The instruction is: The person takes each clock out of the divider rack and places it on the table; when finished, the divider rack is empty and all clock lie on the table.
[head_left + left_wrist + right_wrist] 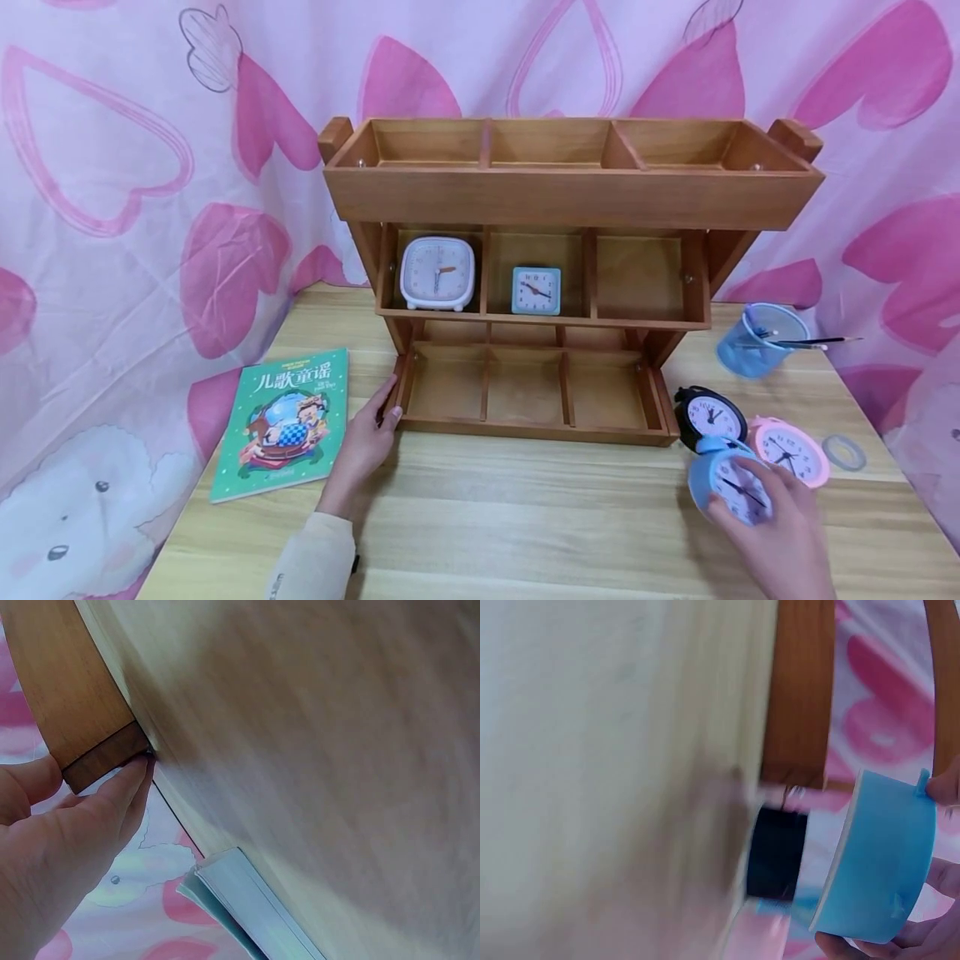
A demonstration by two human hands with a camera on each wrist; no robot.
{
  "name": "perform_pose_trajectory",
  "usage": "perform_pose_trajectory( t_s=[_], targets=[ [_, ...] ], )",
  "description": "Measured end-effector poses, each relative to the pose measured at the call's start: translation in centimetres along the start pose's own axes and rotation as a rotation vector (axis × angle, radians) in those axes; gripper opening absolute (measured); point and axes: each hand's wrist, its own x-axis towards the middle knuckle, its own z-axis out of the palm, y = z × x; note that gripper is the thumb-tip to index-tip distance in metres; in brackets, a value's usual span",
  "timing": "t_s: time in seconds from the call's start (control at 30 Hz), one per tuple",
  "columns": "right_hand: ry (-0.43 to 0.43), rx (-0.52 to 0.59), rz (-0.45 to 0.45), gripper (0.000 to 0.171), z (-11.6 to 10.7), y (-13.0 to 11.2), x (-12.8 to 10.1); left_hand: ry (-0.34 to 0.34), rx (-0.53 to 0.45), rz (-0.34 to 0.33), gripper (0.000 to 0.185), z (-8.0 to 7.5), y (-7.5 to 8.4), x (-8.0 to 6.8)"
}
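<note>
My right hand [780, 533] grips the round blue alarm clock [726, 485], fingers curled round its rim, at the near right of the wooden table [525, 525]. From the right wrist view the blue clock's side [877, 862] shows tilted, fingertips [937, 784] on its edge. Just behind it: black alarm clock [708, 414], touching or nearly so. Pink alarm clock [791, 450] just beside it on the right.

My left hand [367, 437] rests against the lower left corner of the wooden shelf organiser [570, 192]; fingers nearly straight, pressing on the wood, holding nothing. Left wrist view confirms fingers [124, 791] on the wooden corner [82, 720].

Middle tier: white square clock [438, 272] in the left compartment, small teal square clock [536, 290] in the centre one.

Green children's book [285, 421] lies left of my left hand. Blue mesh pen cup [757, 342] lies on its side at right, tape roll [843, 452] near the pink clock.
</note>
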Motion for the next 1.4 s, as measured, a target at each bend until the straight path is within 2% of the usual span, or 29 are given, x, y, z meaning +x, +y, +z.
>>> perform_pose_trajectory(
  t_s=[0.07,0.17,0.27,0.4,0.57,0.7,0.8,1.0,1.27,1.4],
  targets=[
    [-0.004,-0.023,0.066,0.063,-0.3,1.5,-0.3,0.007,-0.001,0.005,0.055,0.0,0.0,0.0],
    [-0.092,-0.107,0.223,0.072,-0.8,3.6,-0.4,0.012,-0.006,0.009,0.054,0.0,0.0,0.0],
    [-0.165,-0.188,0.312,0.077,-1.1,5.5,-0.2,0.012,-0.004,0.011,0.054,0.0,0.1,0.0],
    [-0.214,-0.267,0.337,0.077,-1.3,7.3,0.0,0.011,0.000,0.008,0.055,0.1,0.1,0.0],
    [-0.284,-0.312,0.394,0.083,-1.1,8.4,0.2,0.004,-0.005,-0.003,0.055,0.1,0.1,-0.1],
    [-0.330,-0.338,0.399,0.088,-1.0,8.8,0.3,-0.002,-0.010,-0.011,0.055,0.1,0.2,-0.2],
    [-0.333,-0.330,0.396,0.089,-0.8,9.0,0.2,0.001,-0.011,-0.013,0.055,0.1,0.2,-0.2],
    [-0.293,-0.268,0.401,0.083,-0.3,9.3,-0.1,0.007,0.002,-0.006,0.055,0.1,0.2,0.0],
    [-0.277,-0.282,0.370,0.079,-0.2,9.6,-0.1,0.008,-0.006,0.002,0.055,0.1,0.1,0.0],
    [-0.255,-0.279,0.347,0.079,-0.8,8.4,-0.1,0.009,-0.006,0.001,0.054,0.2,0.1,-0.1]
  ],
)
